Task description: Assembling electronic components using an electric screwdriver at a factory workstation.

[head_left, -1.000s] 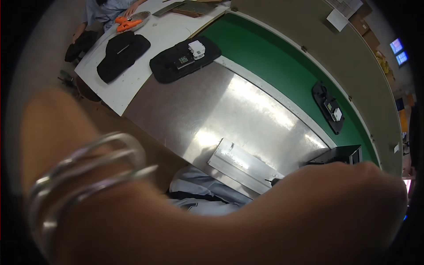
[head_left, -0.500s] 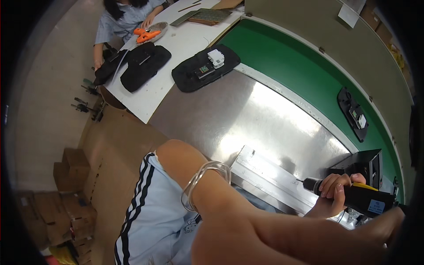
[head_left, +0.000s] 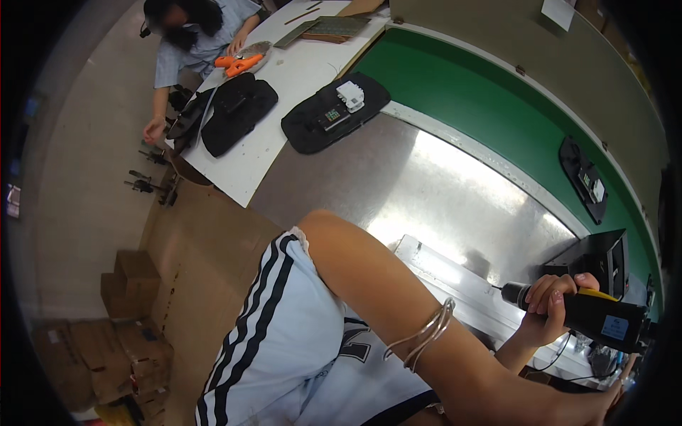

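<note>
My right hand (head_left: 547, 305) is wrapped round a black electric screwdriver (head_left: 604, 319) with a yellow strip and a thin bit pointing left. It is held over a pale metal rail (head_left: 451, 266) at the bench's near edge. My left arm, with silver bangles, reaches across my body to the lower right. The left hand (head_left: 604, 405) is at the dark rim, below the screwdriver; its fingers are too dim and cut off to read. A black box (head_left: 607, 259) stands just beyond the screwdriver.
A black oval casing (head_left: 309, 131) with a white module lies across the table edge, and a similar casing (head_left: 586, 181) rests on the green strip (head_left: 455, 78). Far left, a person (head_left: 206, 42) sits by orange-handled tools (head_left: 238, 64) and black parts (head_left: 238, 113). Cartons (head_left: 99, 355) stand lower left.
My left arm has swung right and down, carrying the bangles with it. The view has shifted slightly. The other person's hand has come away from the black part.
</note>
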Motion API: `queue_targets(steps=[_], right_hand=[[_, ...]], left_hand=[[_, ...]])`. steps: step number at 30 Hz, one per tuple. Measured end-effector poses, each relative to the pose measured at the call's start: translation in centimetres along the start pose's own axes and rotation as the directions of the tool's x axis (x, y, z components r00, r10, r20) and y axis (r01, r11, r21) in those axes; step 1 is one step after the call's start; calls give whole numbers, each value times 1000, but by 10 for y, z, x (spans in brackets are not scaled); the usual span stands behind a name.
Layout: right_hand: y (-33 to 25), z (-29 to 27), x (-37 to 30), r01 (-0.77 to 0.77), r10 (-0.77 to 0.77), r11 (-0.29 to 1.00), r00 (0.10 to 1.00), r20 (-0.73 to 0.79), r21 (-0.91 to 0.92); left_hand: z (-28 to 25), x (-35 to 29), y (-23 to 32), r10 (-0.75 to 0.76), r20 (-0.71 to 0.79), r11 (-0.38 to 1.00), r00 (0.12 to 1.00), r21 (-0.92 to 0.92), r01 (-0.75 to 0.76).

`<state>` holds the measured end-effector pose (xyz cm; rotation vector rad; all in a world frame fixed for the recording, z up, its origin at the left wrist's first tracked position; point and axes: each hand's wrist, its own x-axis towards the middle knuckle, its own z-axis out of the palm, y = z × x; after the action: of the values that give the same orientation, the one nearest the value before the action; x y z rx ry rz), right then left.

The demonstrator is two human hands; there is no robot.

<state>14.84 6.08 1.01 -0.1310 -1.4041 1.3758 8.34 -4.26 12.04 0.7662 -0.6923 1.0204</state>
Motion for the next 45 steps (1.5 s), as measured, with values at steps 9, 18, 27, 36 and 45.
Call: queue_targets(steps=[9, 18, 27, 36, 45], right_hand=[[7, -3, -4, 22, -21, 1000, 997, -69, 16], [11, 18, 4, 3, -6, 1000, 991, -132, -22], [13, 26, -2, -7, 3, 998, 998, -55, -69], [4, 33, 9, 29, -60, 984, 983, -174, -178], [-59, -45, 60, 87, -180, 910, 964, -198, -405]], left_hand=[[-25, -154, 225, 440, -438, -554, 784, 555, 621], [1, -310, 345, 705, -467, -648, 533, -121, 752], [26, -322, 318, 674, -497, -650, 546, -49, 758], [-39, -244, 239, 210, -645, -787, 734, 334, 519], [-144, -167, 187, -153, -542, -718, 826, 636, 284]])
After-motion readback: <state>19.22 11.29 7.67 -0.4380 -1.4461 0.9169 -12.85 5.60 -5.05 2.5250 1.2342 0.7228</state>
